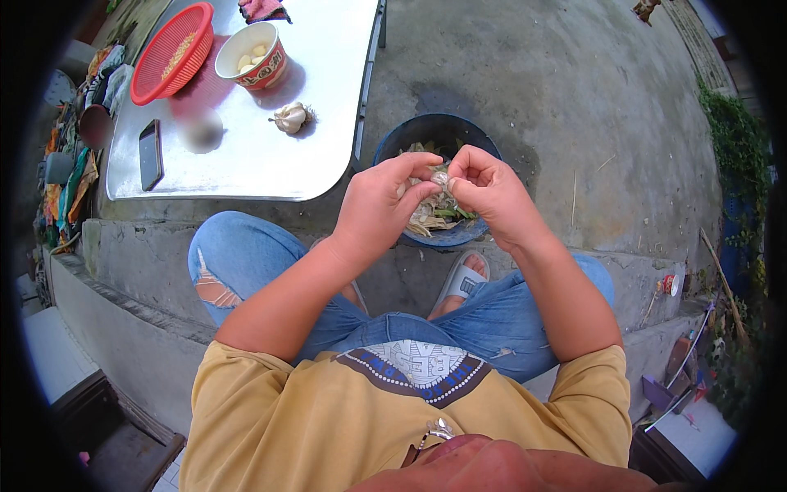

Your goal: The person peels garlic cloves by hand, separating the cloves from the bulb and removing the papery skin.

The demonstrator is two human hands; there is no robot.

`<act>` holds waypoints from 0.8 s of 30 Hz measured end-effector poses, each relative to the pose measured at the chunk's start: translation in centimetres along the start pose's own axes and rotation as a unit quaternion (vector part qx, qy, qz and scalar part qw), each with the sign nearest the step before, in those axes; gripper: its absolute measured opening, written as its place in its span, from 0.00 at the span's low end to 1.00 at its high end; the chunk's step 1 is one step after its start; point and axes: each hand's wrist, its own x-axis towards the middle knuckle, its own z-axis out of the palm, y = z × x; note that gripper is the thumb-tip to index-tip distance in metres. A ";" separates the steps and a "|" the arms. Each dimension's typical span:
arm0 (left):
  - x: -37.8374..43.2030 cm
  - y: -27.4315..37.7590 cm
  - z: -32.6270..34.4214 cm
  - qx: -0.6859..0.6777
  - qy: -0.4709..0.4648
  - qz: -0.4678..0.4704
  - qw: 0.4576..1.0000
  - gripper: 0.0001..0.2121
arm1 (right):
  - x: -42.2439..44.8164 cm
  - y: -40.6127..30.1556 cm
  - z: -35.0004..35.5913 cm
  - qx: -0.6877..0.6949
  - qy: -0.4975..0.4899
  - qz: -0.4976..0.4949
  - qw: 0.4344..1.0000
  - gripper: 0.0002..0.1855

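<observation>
Both hands are above a blue bucket (452, 237) that holds dry skins and some green scraps. Between the fingertips of my right hand (492, 190) is a small pale piece, apparently a garlic clove (440, 178) with its skin. The fingers of my left hand (390, 190) are curved around its other side, and a bit of something pale shows near the left palm. On the metal table (246, 172), to the left, lies a garlic bulb (291, 117). Behind it stands a paper tub (270, 71) with several peeled cloves inside.
A red plastic colander (203, 55) with small pale bits, a pink cloth (264, 9) and a phone (150, 155) are on the table, beside a blurred round patch. The table's rounded corner is left of the bucket. A paper cup (670, 285) lies on the concrete ledge at right.
</observation>
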 end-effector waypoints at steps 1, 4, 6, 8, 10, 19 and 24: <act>0.0 0.0 0.1 -0.058 0.005 -0.045 0.997 0.12 | 0.0 0.1 -0.1 0.027 -0.009 0.022 0.999 0.04; -0.1 -0.1 0.2 -0.120 -0.017 -0.083 0.989 0.10 | 0.0 0.2 -0.1 0.055 -0.016 0.041 0.997 0.04; -0.1 -0.4 0.4 -0.133 -0.023 -0.084 0.987 0.10 | 0.0 0.4 -0.2 0.057 -0.016 0.037 0.998 0.04; -0.1 -0.5 0.4 -0.147 -0.030 -0.084 0.985 0.10 | 0.1 0.6 -0.2 0.058 -0.016 0.038 0.997 0.04; 0.0 -0.5 0.4 -0.207 -0.044 -0.158 0.965 0.11 | 0.0 0.6 -0.3 0.060 -0.016 0.034 0.997 0.04; 1.0 -0.9 -0.4 -0.465 -0.040 -0.264 0.844 0.15 | -0.1 0.1 -1.0 -0.167 -0.014 -0.027 0.985 0.04; 0.7 -0.9 -0.2 -0.436 -0.091 -0.270 0.854 0.16 | 0.0 -0.1 -0.7 -0.447 0.076 -0.145 0.879 0.04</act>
